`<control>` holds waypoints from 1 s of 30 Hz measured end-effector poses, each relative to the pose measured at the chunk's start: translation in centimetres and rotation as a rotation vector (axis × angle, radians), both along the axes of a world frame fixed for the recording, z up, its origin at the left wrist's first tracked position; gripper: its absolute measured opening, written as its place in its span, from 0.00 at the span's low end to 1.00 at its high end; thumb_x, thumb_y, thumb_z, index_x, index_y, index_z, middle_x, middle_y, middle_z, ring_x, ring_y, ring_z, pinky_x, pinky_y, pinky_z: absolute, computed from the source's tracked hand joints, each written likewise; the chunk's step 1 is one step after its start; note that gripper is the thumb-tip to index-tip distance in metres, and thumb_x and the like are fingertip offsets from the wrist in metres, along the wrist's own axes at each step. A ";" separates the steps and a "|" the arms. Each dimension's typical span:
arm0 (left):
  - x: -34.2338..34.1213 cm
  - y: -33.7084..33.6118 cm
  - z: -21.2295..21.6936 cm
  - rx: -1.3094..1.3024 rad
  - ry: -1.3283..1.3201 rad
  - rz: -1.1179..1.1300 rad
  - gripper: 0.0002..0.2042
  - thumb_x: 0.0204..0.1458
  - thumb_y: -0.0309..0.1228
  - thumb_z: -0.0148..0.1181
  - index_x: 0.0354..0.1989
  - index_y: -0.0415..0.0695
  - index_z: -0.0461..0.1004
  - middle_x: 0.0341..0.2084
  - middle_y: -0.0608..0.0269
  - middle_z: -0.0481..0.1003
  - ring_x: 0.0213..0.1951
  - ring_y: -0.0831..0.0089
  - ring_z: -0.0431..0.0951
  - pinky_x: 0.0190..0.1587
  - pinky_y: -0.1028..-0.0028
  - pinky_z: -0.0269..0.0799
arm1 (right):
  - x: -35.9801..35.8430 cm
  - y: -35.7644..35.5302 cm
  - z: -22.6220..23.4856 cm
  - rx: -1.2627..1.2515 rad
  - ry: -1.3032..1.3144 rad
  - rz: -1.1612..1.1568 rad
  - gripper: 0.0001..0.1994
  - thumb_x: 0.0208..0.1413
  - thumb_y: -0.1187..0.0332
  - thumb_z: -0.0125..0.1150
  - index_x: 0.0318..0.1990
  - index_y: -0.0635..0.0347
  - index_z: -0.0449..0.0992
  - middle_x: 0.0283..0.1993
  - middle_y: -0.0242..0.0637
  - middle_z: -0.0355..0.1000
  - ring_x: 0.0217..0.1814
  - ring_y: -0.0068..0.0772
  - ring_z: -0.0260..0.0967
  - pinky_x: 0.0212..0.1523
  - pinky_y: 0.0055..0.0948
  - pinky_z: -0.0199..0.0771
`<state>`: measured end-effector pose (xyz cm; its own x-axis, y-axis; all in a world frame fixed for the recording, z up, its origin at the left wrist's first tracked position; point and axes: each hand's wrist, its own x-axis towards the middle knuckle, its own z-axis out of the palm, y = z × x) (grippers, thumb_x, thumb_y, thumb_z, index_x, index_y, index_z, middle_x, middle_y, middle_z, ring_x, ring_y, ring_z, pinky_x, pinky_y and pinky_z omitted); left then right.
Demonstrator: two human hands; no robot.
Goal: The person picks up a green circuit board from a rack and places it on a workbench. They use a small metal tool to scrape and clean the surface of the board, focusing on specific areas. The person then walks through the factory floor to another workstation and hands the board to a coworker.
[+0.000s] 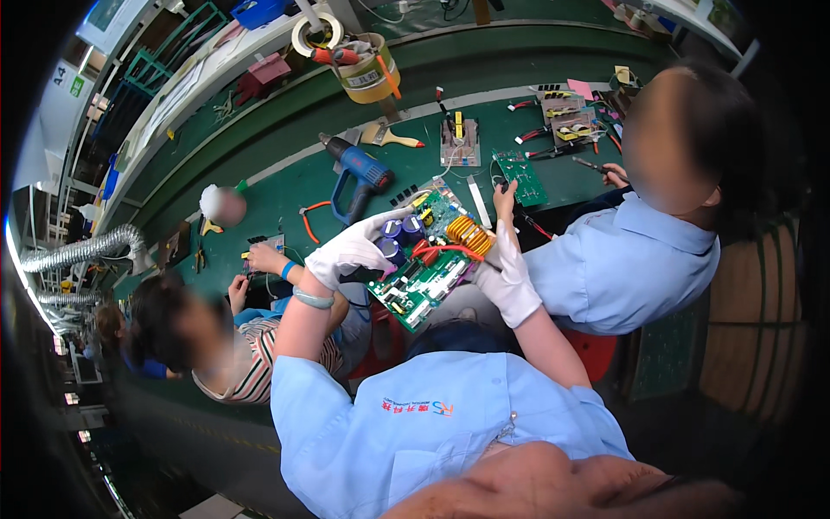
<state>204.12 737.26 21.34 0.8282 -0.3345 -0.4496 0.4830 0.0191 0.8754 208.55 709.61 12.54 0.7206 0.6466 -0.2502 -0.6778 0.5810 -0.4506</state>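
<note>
Both my hands, in white gloves, hold one green circuit board (421, 290) tilted in front of my chest. My left hand (350, 251) is closed on its upper left edge, next to several dark blue capacitors (403, 232). On the right edge my right hand (512, 281) grips the board, close to a copper-coloured wound coil (469, 235). A thick red wire (454, 251) crosses the board's middle. The fingertips beneath the board are hidden.
On the green bench (285, 186) beyond lie a blue heat gun (359, 169), a brush (391, 137) and orange-handled cutters (313, 221). A tool bucket (370, 78) hangs above. Co-workers sit close at left (259, 346) and right (622, 251), the right one holding another green board (523, 180).
</note>
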 end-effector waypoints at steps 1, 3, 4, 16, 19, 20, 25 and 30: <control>0.4 0.0 -0.3 0.046 0.005 -0.052 0.49 0.30 0.16 0.61 0.71 0.36 0.52 0.63 0.58 0.64 0.58 0.74 0.68 0.58 0.77 0.65 | -0.1 0.1 -1.2 0.000 0.073 -0.012 0.34 0.65 0.43 0.48 0.68 0.61 0.58 0.65 0.47 0.64 0.64 0.47 0.67 0.64 0.52 0.66; 0.5 0.9 -1.9 -0.012 0.001 -0.064 0.48 0.32 0.14 0.59 0.72 0.39 0.53 0.59 0.63 0.66 0.49 0.78 0.69 0.49 0.80 0.68 | -0.3 0.8 -3.5 0.011 0.226 -0.016 0.30 0.67 0.47 0.48 0.65 0.63 0.61 0.63 0.47 0.66 0.63 0.46 0.67 0.63 0.53 0.67; 0.6 1.1 -2.4 -0.022 0.002 -0.069 0.48 0.32 0.13 0.58 0.72 0.41 0.54 0.57 0.66 0.67 0.43 0.81 0.69 0.45 0.82 0.69 | -0.5 1.6 -4.1 -0.066 0.210 -0.113 0.25 0.70 0.54 0.44 0.63 0.66 0.64 0.61 0.49 0.68 0.63 0.44 0.68 0.62 0.49 0.71; -0.8 1.6 -3.7 0.527 -0.581 0.209 0.40 0.51 0.36 0.66 0.71 0.39 0.53 0.65 0.52 0.64 0.63 0.63 0.67 0.65 0.69 0.61 | 5.9 5.2 -5.2 -0.922 -0.997 -0.109 0.24 0.50 0.69 0.70 0.55 0.61 0.72 0.51 0.39 0.76 0.51 0.36 0.76 0.52 0.29 0.75; -0.6 -0.3 -3.2 0.647 -0.543 0.259 0.45 0.46 0.30 0.73 0.72 0.41 0.53 0.66 0.52 0.62 0.63 0.65 0.66 0.66 0.68 0.60 | 8.1 5.6 -6.0 -1.314 -1.545 -0.156 0.32 0.42 0.58 0.77 0.55 0.57 0.72 0.50 0.43 0.75 0.53 0.43 0.73 0.55 0.32 0.73; -0.1 -0.7 -3.2 0.648 -0.501 0.288 0.46 0.44 0.27 0.74 0.72 0.41 0.52 0.66 0.52 0.60 0.63 0.66 0.65 0.67 0.68 0.59 | 9.1 5.8 -7.9 -1.252 -1.440 -0.113 0.32 0.42 0.57 0.76 0.55 0.56 0.72 0.50 0.41 0.75 0.54 0.43 0.73 0.57 0.33 0.72; 0.1 -1.6 -2.9 0.477 -0.530 0.353 0.42 0.48 0.25 0.72 0.71 0.37 0.53 0.63 0.52 0.64 0.60 0.67 0.68 0.62 0.69 0.65 | 10.2 6.0 -9.6 -1.238 -1.348 -0.003 0.31 0.41 0.56 0.76 0.54 0.54 0.73 0.51 0.39 0.75 0.55 0.43 0.73 0.60 0.36 0.69; 1.9 -2.3 -3.2 0.376 -0.480 0.361 0.40 0.50 0.23 0.70 0.71 0.36 0.54 0.59 0.53 0.68 0.54 0.71 0.72 0.57 0.73 0.70 | 14.6 7.0 -17.8 -0.614 -0.951 -0.150 0.31 0.39 0.57 0.76 0.54 0.53 0.73 0.52 0.40 0.75 0.55 0.44 0.72 0.61 0.37 0.67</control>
